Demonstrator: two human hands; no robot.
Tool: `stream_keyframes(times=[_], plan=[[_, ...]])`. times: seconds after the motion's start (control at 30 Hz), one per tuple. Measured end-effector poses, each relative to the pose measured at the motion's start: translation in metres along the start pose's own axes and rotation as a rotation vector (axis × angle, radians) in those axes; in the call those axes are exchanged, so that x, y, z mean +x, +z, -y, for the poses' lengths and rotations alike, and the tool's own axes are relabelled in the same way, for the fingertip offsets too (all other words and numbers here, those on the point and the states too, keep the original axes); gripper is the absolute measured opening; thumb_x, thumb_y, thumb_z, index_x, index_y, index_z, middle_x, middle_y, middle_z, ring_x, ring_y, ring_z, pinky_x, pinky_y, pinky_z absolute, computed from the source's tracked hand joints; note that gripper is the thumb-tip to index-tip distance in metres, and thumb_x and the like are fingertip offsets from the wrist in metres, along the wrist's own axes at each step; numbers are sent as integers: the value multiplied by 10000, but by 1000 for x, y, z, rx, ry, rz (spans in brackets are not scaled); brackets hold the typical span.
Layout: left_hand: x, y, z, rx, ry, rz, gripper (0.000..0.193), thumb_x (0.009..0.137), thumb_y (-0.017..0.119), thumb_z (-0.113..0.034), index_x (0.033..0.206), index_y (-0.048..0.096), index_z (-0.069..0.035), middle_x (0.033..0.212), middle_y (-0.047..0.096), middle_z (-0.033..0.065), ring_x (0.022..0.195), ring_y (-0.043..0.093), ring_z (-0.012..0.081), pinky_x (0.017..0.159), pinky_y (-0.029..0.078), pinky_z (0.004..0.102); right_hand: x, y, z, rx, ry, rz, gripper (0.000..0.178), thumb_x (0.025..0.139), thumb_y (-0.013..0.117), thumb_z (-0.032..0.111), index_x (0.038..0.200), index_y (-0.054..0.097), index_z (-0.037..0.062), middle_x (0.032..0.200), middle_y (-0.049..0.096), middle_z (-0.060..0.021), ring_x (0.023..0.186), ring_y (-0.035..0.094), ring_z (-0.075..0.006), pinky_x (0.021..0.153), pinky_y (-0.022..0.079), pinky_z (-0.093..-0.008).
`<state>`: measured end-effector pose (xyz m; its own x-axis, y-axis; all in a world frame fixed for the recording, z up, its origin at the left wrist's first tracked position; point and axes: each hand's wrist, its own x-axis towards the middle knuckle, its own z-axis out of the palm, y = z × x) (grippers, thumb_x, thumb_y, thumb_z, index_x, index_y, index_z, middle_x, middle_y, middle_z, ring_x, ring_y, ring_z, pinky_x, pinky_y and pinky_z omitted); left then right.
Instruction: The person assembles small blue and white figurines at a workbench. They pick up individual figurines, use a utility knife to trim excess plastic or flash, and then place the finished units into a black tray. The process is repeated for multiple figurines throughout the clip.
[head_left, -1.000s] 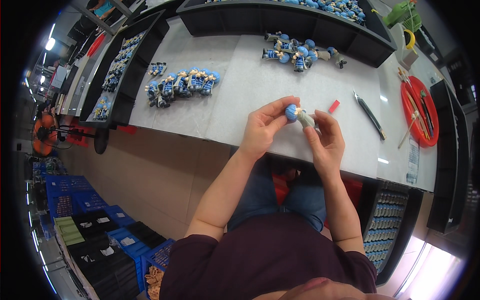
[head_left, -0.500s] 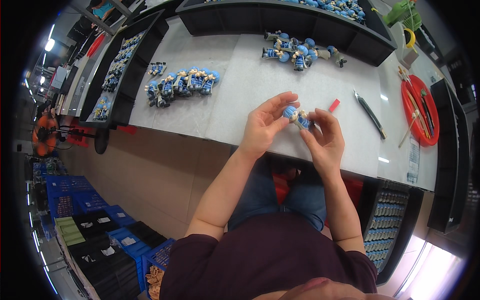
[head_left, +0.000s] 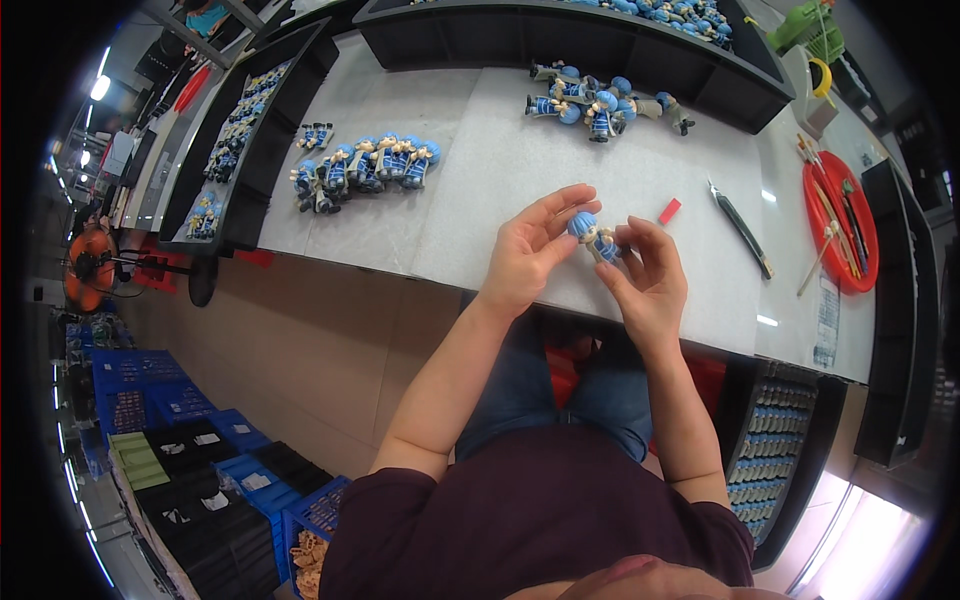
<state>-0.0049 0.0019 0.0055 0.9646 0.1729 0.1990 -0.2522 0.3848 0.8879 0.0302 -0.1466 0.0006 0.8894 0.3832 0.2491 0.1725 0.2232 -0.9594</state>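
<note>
Between my two hands, above the front edge of the white-covered table, is a small blue-haired figurine point(head_left: 599, 241) in blue and white. My left hand point(head_left: 524, 250) grips it at the head with thumb and fingers. At its lower body, the thumb and fingers of my right hand point(head_left: 653, 270) close round the other end. A red strip point(head_left: 670, 211) lies on the table just beyond my right hand. Farther right rests a craft knife point(head_left: 740, 230) with its blade pointing away. One group of similar figurines point(head_left: 372, 165) lies to the left, another cluster point(head_left: 600, 105) at the far middle.
A long black bin point(head_left: 560, 45) full of figurines spans the back; another black tray point(head_left: 245, 145) stands at left. On the right are a red oval tray point(head_left: 868, 250) with brushes, a yellow tape roll point(head_left: 821, 77) and a black rack point(head_left: 775, 450) of figurine parts below the table.
The figurine has turned slightly between my fingers, with its front showing more now. Both hands stay in nearly the same place.
</note>
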Motion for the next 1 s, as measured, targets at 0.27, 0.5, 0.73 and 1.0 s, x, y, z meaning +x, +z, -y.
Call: stream_keyframes(times=[0.27,0.5,0.73,1.0], plan=[[0,0,0,-5,-23,-22,426,800,454,108,1219,423,37,1208,479,162,1136,471,238,943,394,327,0,0,0,3,1,2,510,709,651,-72,1161,428,6,1061,487,-97,1043,489,-180,940,411,-340],[1,0,3,6,-51,-62,395,809,447,97,1199,450,29,1144,526,146,1074,510,211,932,404,327,0,0,3,-10,12,9,511,709,652,-70,1162,428,7,1061,487,-98,1044,489,-183,944,411,-344],[0,-1,4,9,-45,-56,391,805,463,94,1192,455,31,1138,530,147,1077,506,207,930,410,329,0,1,1,-12,9,14,497,719,635,-80,1163,426,4,1058,487,-98,1047,486,-185,945,412,-345],[0,0,3,8,-47,-50,371,805,462,99,1170,473,35,1143,530,150,1077,504,205,929,413,328,0,0,0,-16,6,25,500,719,632,-83,1165,422,0,1059,482,-96,1048,484,-185,948,410,-348]])
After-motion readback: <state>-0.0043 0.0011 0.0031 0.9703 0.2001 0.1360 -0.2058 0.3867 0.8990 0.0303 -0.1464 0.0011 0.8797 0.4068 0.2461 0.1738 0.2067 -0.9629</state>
